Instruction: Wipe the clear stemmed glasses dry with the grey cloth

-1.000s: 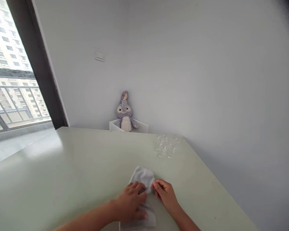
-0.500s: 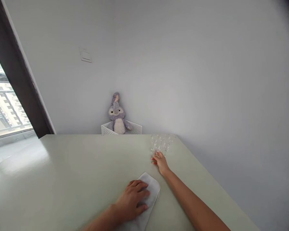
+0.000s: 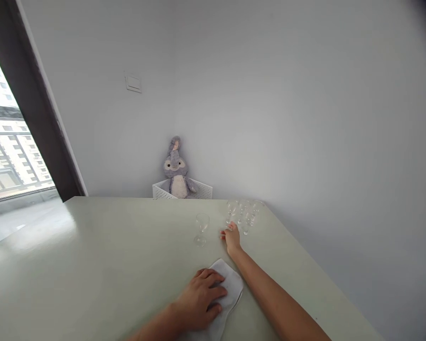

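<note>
My left hand (image 3: 200, 299) lies palm down with its fingers spread on a folded white cloth (image 3: 230, 286), pressing it on the table near the bottom centre. Farther forward, my right hand (image 3: 230, 236) reaches to the near side of a group of clear stemmed glasses (image 3: 246, 213). Its fingers are loosely curved and apart, with no glass clearly between them. One clear stemmed glass (image 3: 201, 228) stands upright by itself, a little left of my right hand and beyond the cloth.
A pale green table (image 3: 110, 255) spreads out in front. Past its far edge, a grey plush toy (image 3: 179, 177) sits in a white perforated basket (image 3: 206, 190). Walls rise behind and to the right; a window (image 3: 16, 151) is at the left.
A single glass now stands left of my right hand, where none was visible before. My right hand has shifted slightly left. My left hand and the cloth appear a little farther right.
</note>
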A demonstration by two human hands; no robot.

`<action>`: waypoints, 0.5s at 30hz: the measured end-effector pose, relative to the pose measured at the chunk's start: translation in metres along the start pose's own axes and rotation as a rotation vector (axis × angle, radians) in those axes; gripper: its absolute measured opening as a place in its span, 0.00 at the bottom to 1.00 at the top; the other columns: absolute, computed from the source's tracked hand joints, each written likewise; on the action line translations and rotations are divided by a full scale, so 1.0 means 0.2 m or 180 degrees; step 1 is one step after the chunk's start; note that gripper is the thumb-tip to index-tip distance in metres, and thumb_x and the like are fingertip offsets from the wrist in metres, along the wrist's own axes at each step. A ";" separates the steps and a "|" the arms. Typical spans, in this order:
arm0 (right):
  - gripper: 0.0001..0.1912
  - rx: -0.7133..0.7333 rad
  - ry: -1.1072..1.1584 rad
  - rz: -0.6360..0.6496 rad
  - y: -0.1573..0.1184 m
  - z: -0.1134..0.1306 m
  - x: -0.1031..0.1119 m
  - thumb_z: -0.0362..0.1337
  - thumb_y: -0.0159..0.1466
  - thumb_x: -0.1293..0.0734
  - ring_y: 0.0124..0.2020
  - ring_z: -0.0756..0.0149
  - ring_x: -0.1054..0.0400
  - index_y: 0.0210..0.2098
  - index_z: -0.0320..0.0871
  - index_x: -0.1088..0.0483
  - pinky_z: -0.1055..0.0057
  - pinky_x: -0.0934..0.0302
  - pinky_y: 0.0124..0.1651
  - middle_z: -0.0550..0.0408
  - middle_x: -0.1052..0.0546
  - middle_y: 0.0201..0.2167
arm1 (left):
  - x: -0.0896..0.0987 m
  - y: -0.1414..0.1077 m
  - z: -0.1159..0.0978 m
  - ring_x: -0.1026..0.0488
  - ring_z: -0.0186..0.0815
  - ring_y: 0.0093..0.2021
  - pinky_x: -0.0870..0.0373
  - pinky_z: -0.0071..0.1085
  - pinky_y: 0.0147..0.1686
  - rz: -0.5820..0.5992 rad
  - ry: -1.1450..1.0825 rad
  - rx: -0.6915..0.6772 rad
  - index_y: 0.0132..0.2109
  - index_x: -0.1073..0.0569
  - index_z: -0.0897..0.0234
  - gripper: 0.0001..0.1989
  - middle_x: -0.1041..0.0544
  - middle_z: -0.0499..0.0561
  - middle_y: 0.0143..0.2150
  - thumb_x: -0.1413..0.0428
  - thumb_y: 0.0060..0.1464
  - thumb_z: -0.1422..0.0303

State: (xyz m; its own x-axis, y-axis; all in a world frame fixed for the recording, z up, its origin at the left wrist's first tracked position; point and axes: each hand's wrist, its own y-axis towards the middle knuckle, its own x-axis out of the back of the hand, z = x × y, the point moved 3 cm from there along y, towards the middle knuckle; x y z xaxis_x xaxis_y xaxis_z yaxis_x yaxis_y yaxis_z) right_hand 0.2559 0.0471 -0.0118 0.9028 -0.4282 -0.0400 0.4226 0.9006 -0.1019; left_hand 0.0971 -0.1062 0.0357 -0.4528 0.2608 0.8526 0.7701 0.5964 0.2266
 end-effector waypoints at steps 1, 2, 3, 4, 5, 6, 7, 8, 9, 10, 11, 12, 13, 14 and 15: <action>0.36 0.0005 0.0007 -0.0066 0.04 0.01 0.01 0.31 0.47 0.43 0.27 0.74 0.33 0.56 0.49 0.51 0.79 0.40 0.22 0.51 0.36 0.49 | 0.00 0.00 0.00 0.42 0.40 0.53 0.48 0.40 0.53 -0.0009 0.0000 0.0002 0.48 0.33 0.50 0.19 0.35 0.47 0.53 0.47 0.45 0.67; 0.37 0.0010 0.0007 -0.0098 0.07 0.02 0.02 0.31 0.47 0.43 0.26 0.74 0.33 0.57 0.50 0.53 0.79 0.41 0.22 0.51 0.36 0.49 | 0.00 0.00 0.00 0.42 0.40 0.53 0.48 0.40 0.53 -0.0012 -0.0001 0.0001 0.47 0.33 0.50 0.19 0.35 0.47 0.53 0.47 0.45 0.67; 0.37 0.0014 -0.0003 -0.0100 0.11 0.02 0.02 0.31 0.47 0.43 0.25 0.75 0.33 0.57 0.51 0.54 0.79 0.41 0.21 0.51 0.36 0.49 | 0.00 0.00 0.01 0.42 0.40 0.53 0.48 0.40 0.53 -0.0013 -0.0003 -0.0005 0.47 0.33 0.50 0.19 0.35 0.47 0.53 0.47 0.45 0.67; 0.38 0.0016 -0.0022 -0.0078 0.13 0.03 0.02 0.31 0.47 0.43 0.24 0.76 0.34 0.57 0.51 0.54 0.80 0.42 0.20 0.51 0.37 0.50 | 0.00 0.00 0.01 0.42 0.40 0.53 0.48 0.40 0.52 -0.0017 -0.0004 -0.0005 0.47 0.33 0.50 0.19 0.35 0.46 0.53 0.47 0.45 0.66; 0.37 0.0016 -0.0049 -0.0043 0.15 0.04 0.01 0.31 0.47 0.43 0.23 0.77 0.34 0.57 0.51 0.54 0.80 0.43 0.18 0.51 0.38 0.51 | 0.00 0.00 0.01 0.41 0.40 0.52 0.48 0.40 0.52 -0.0026 -0.0006 -0.0001 0.47 0.33 0.50 0.19 0.35 0.46 0.53 0.46 0.45 0.66; 0.37 0.0016 -0.0082 0.0003 0.17 0.04 0.00 0.31 0.48 0.44 0.22 0.77 0.35 0.57 0.51 0.54 0.81 0.45 0.17 0.50 0.39 0.52 | 0.00 0.00 0.01 0.41 0.40 0.52 0.48 0.40 0.52 -0.0029 -0.0010 0.0003 0.47 0.33 0.50 0.19 0.35 0.46 0.53 0.46 0.45 0.65; 0.36 0.0020 -0.0119 0.0058 0.17 0.04 -0.02 0.31 0.48 0.44 0.21 0.78 0.35 0.56 0.51 0.53 0.81 0.47 0.16 0.50 0.40 0.53 | 0.00 0.00 0.02 0.41 0.40 0.52 0.48 0.40 0.52 -0.0035 -0.0019 0.0007 0.47 0.33 0.50 0.19 0.34 0.46 0.53 0.46 0.45 0.65; 0.35 0.0027 -0.0156 0.0118 0.17 0.04 -0.05 0.31 0.48 0.44 0.20 0.79 0.36 0.56 0.51 0.51 0.82 0.48 0.15 0.50 0.41 0.53 | -0.01 0.00 0.02 0.41 0.40 0.52 0.48 0.40 0.53 -0.0042 -0.0035 0.0006 0.47 0.33 0.50 0.19 0.34 0.46 0.52 0.46 0.45 0.65; 0.34 0.0039 -0.0191 0.0184 0.17 0.04 -0.07 0.31 0.48 0.44 0.20 0.79 0.36 0.55 0.50 0.50 0.82 0.50 0.14 0.49 0.41 0.54 | -0.01 0.00 0.02 0.41 0.40 0.52 0.48 0.40 0.53 -0.0057 -0.0069 0.0000 0.46 0.32 0.50 0.18 0.34 0.46 0.52 0.46 0.44 0.65; 0.33 0.0053 -0.0220 0.0259 0.15 0.03 -0.10 0.31 0.48 0.44 0.20 0.79 0.36 0.55 0.50 0.49 0.82 0.50 0.14 0.49 0.42 0.55 | -0.02 0.00 0.02 0.40 0.39 0.52 0.48 0.39 0.53 -0.0083 -0.0123 -0.0015 0.45 0.32 0.50 0.18 0.33 0.46 0.51 0.45 0.44 0.66; 0.33 0.0065 -0.0243 0.0342 0.14 0.02 -0.13 0.31 0.48 0.44 0.20 0.79 0.36 0.54 0.49 0.48 0.82 0.50 0.14 0.49 0.42 0.55 | -0.03 0.00 0.03 0.40 0.39 0.51 0.47 0.38 0.52 -0.0148 -0.0203 -0.0022 0.44 0.31 0.51 0.16 0.33 0.46 0.51 0.45 0.44 0.66; 0.33 0.0072 -0.0263 0.0429 0.12 0.02 -0.16 0.31 0.48 0.43 0.20 0.79 0.36 0.54 0.49 0.47 0.81 0.50 0.14 0.49 0.42 0.55 | -0.03 0.00 0.04 0.39 0.38 0.51 0.45 0.37 0.52 -0.0274 -0.0311 0.0013 0.43 0.30 0.52 0.15 0.32 0.46 0.50 0.46 0.45 0.68; 0.33 0.0070 -0.0280 0.0518 0.10 0.01 -0.18 0.31 0.48 0.43 0.19 0.79 0.36 0.54 0.49 0.47 0.81 0.50 0.15 0.49 0.42 0.56 | -0.03 0.00 0.07 0.38 0.37 0.50 0.44 0.37 0.51 -0.0488 -0.0438 0.0126 0.42 0.29 0.53 0.13 0.32 0.47 0.49 0.48 0.46 0.69; 0.33 0.0060 -0.0296 0.0606 0.08 0.00 -0.21 0.31 0.48 0.43 0.19 0.79 0.36 0.55 0.49 0.47 0.81 0.50 0.15 0.49 0.42 0.56 | -0.03 0.00 0.10 0.37 0.37 0.49 0.42 0.36 0.50 -0.0786 -0.0576 0.0342 0.41 0.29 0.55 0.12 0.31 0.49 0.48 0.50 0.48 0.70; 0.33 0.0043 -0.0310 0.0692 0.05 0.00 -0.23 0.31 0.48 0.43 0.19 0.79 0.36 0.55 0.48 0.47 0.81 0.50 0.15 0.49 0.42 0.56 | -0.02 0.00 0.15 0.36 0.36 0.48 0.40 0.36 0.48 -0.1134 -0.0718 0.0671 0.40 0.30 0.57 0.12 0.31 0.51 0.47 0.52 0.49 0.71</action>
State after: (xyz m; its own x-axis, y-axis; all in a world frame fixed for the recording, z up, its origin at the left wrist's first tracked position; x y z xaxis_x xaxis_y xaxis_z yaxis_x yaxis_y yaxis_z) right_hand 0.2198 0.0762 -0.0117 0.9758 -0.2153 0.0367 0.2178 0.9720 -0.0882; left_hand 0.0847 -0.0848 0.0180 -0.7766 0.1564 0.6102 0.4515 0.8138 0.3660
